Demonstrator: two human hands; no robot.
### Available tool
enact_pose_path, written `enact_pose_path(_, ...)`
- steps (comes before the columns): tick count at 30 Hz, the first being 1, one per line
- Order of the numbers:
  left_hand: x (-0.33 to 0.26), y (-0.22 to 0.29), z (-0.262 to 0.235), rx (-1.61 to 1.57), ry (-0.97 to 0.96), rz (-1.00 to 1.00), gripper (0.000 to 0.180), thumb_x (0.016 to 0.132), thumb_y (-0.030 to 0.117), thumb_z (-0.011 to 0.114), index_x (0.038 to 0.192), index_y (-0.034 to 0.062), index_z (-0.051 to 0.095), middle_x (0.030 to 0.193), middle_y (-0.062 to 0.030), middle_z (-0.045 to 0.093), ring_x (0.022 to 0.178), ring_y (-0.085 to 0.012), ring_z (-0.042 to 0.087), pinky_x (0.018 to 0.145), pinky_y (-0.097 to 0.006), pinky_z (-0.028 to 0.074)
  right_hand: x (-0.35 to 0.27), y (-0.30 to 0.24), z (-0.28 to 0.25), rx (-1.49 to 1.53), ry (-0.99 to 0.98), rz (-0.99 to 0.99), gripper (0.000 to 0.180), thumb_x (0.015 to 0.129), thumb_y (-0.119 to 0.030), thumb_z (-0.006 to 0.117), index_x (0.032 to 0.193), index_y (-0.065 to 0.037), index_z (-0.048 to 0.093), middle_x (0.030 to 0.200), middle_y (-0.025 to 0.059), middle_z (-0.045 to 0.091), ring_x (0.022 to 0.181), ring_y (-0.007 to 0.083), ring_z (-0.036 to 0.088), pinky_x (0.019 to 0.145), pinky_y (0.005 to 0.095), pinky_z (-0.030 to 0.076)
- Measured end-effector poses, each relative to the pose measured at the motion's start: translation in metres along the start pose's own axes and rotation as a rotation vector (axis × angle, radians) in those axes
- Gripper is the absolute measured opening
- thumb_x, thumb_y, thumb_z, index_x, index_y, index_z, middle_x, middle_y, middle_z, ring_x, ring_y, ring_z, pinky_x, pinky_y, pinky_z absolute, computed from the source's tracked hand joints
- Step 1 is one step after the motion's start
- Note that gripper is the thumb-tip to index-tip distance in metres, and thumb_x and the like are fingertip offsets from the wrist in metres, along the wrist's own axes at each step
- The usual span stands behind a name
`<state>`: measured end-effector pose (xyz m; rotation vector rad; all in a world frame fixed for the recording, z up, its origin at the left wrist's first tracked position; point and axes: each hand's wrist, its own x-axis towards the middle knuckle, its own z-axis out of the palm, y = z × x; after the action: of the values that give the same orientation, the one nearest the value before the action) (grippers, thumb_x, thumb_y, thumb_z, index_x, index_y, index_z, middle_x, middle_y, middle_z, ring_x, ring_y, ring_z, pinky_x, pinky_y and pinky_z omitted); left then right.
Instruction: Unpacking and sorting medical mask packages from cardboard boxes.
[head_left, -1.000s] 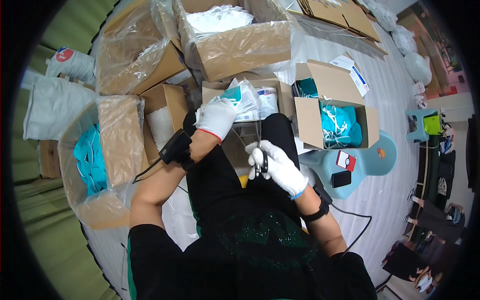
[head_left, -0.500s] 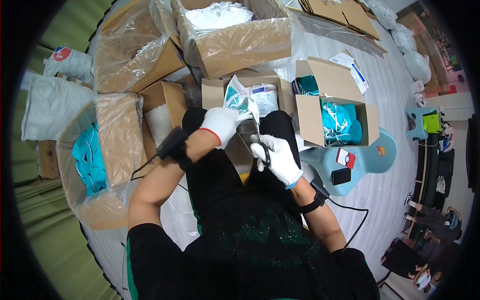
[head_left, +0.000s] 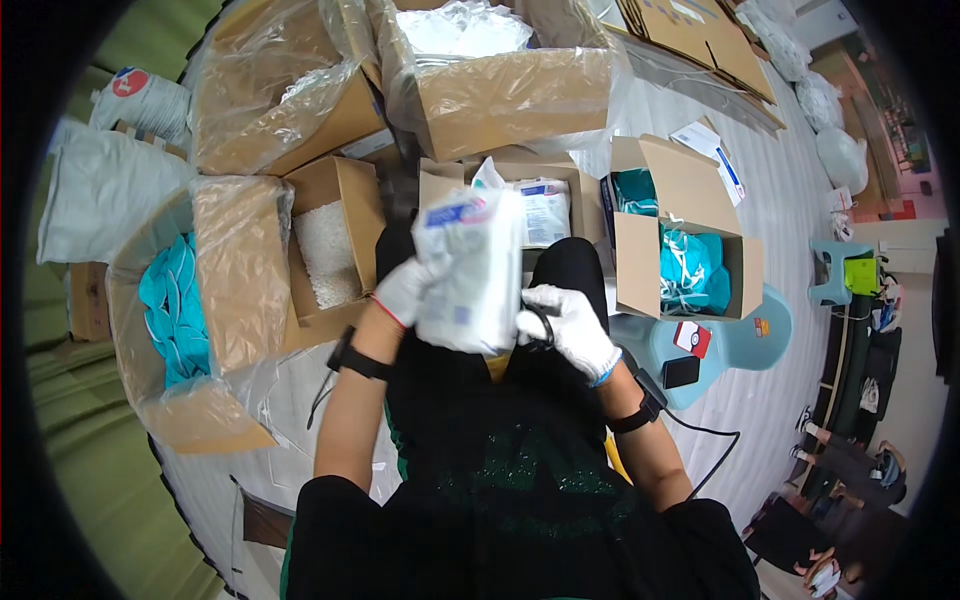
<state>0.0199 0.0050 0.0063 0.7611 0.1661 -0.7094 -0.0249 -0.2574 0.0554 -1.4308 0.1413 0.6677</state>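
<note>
A white plastic package with a blue label (head_left: 472, 275) is held up in front of my lap, slightly blurred. My left hand (head_left: 402, 290), in a white glove, grips it by its left edge. On the right, my gloved right hand (head_left: 572, 328) is closed around the black handles of a pair of scissors (head_left: 540, 327); the package hides their blades. Beyond my knees stands an open carton (head_left: 440, 184) with similar white packages (head_left: 545, 216) inside, partly covered by the held one.
Plastic-lined cartons (head_left: 520, 100) stand at the far side, and another (head_left: 240, 270) with teal items is on the left. A small carton (head_left: 368, 210) holds white material. To the right, an open carton (head_left: 638, 260) with teal items rests by a light-blue stool (head_left: 760, 345).
My left hand has come nearer and now holds up a white package. My right hand, with the scissors, has shifted slightly; the blades that showed before are now hidden.
</note>
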Motion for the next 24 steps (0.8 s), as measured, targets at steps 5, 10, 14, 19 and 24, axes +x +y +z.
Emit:
enact_pose_path(5,0.009,-0.050,0.014,-0.340,-0.077,0.005,0.053,0.096,0.027,0.059,0.141,0.0043,0.043,0.135,-0.0083,0.056,0.123,-0.0222,0.055,0.108,-0.040,0.040,0.000,0.005,0.018,-0.077,-0.057,0.011,0.023,0.083,-0.012,0.073,0.101,0.000,0.067,0.080,-0.0025,0.065,0.064,0.0027,0.054,0.054,0.0205,0.043)
enact_pose_path(10,0.003,-0.063,0.018,-0.318,0.115,0.061,0.046,0.097,0.023,0.057,0.137,0.0028,0.047,0.130,-0.0082,0.059,0.118,-0.0210,0.058,0.104,-0.037,0.044,0.004,0.015,0.026,0.009,0.133,0.095,0.022,0.082,-0.007,0.072,0.102,0.001,0.067,0.090,0.0014,0.068,0.079,0.0061,0.061,0.069,0.0252,0.050)
enact_pose_path(14,0.008,-0.062,0.005,-0.302,0.065,-0.132,0.048,0.097,0.026,0.057,0.138,0.0034,0.047,0.131,-0.0100,0.058,0.118,-0.0236,0.058,0.105,-0.040,0.044,0.009,0.028,0.023,0.002,0.044,0.070,0.030,0.080,-0.006,0.075,0.107,0.002,0.066,0.098,0.0026,0.069,0.088,0.0080,0.062,0.080,0.0273,0.051)
enact_pose_path(19,0.013,-0.065,-0.003,-0.445,0.012,-0.073,0.047,0.096,0.025,0.058,0.136,0.0020,0.048,0.127,-0.0098,0.060,0.114,-0.0224,0.061,0.103,-0.039,0.046,0.017,0.012,0.014,0.099,-0.204,0.214,0.037,0.078,-0.005,0.076,0.112,0.004,0.065,0.102,0.0039,0.069,0.091,0.0092,0.062,0.084,0.0270,0.050)
enact_pose_path(24,0.023,-0.051,0.001,-0.302,-0.008,0.079,0.055,0.091,0.024,0.066,0.138,0.0027,0.047,0.129,-0.0066,0.059,0.116,-0.0189,0.059,0.103,-0.035,0.045,0.028,0.023,0.012,0.064,-0.179,0.195,0.036,0.080,-0.001,0.071,0.115,0.004,0.064,0.105,0.0055,0.069,0.093,0.0097,0.062,0.087,0.0267,0.050)
